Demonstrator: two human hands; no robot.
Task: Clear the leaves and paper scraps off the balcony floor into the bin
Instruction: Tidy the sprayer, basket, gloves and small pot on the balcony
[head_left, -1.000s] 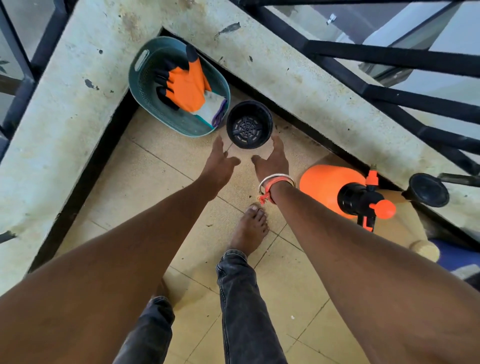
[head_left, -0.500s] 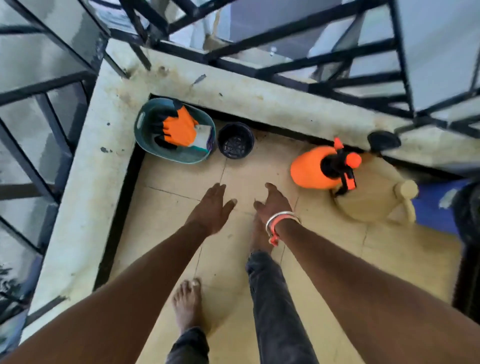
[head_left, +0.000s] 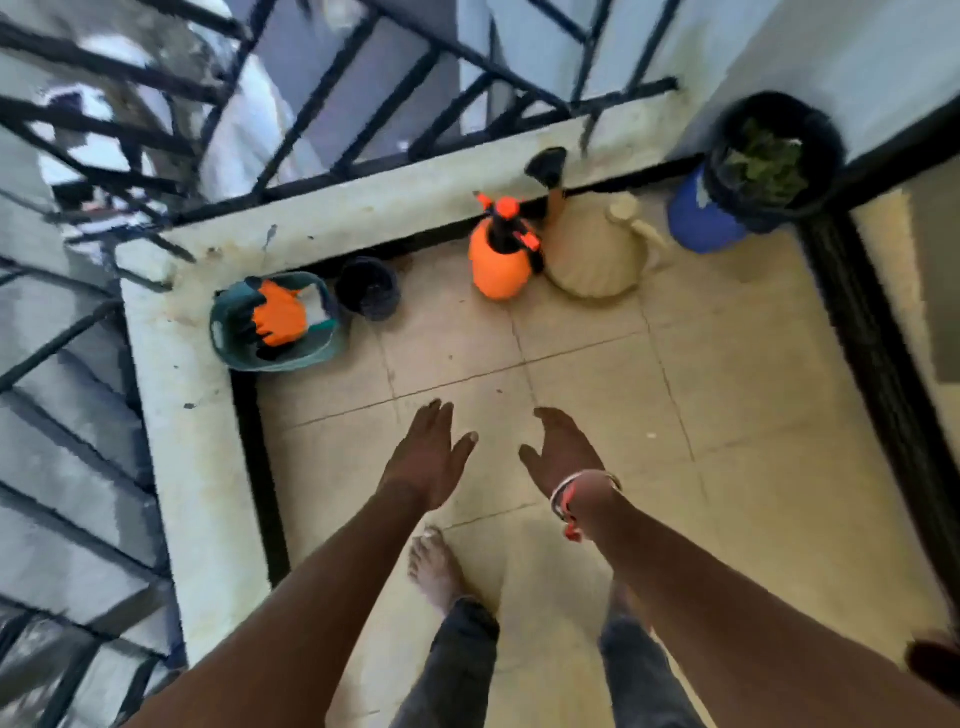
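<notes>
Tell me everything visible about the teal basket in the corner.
The teal basket looks like plastic, oval, with a slotted handle in its rim. It stands upright on the tiled floor, tucked into the corner of the pale kerb. Inside lie an orange-and-black glove and something white. A black pot stands close beside it.

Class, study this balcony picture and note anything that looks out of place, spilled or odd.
Little stands out. One small white scrap lies loose on the tiled floor, right of the right hand; it looks like litter. Nothing else seems spilled or tipped.
</notes>
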